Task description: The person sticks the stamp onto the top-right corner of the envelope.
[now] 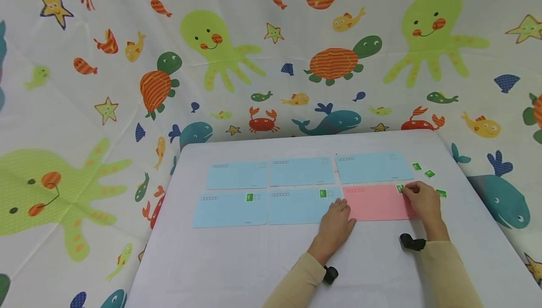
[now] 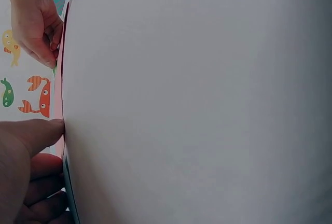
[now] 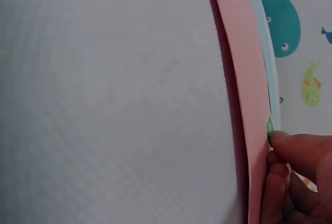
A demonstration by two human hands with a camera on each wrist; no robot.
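Note:
A pink envelope (image 1: pixel 372 204) lies at the right of the near row. Over its upper right part my right hand (image 1: pixel 423 200) pinches a small green stamp (image 1: pixel 400 189) between thumb and fingertips; in the right wrist view the stamp (image 3: pixel 270 126) shows at the thumb tip, close over the pink paper. My left hand (image 1: pixel 336 225) rests with relaxed fingers where the pink envelope meets the middle blue envelope (image 1: pixel 294 209). The left wrist view has the left thumb (image 2: pixel 41 133) at the pink edge. Two blue envelopes in this row bear green stamps (image 1: pixel 250 197) near their top right.
Behind lies a row of three blue envelopes (image 1: pixel 237 176) without green stamps. Loose green stamps (image 1: pixel 429 174) lie on the white table (image 1: pixel 220 265) to the right, one partly behind the right hand. A cloth printed with sea animals (image 1: pixel 245 59) hangs beyond the table.

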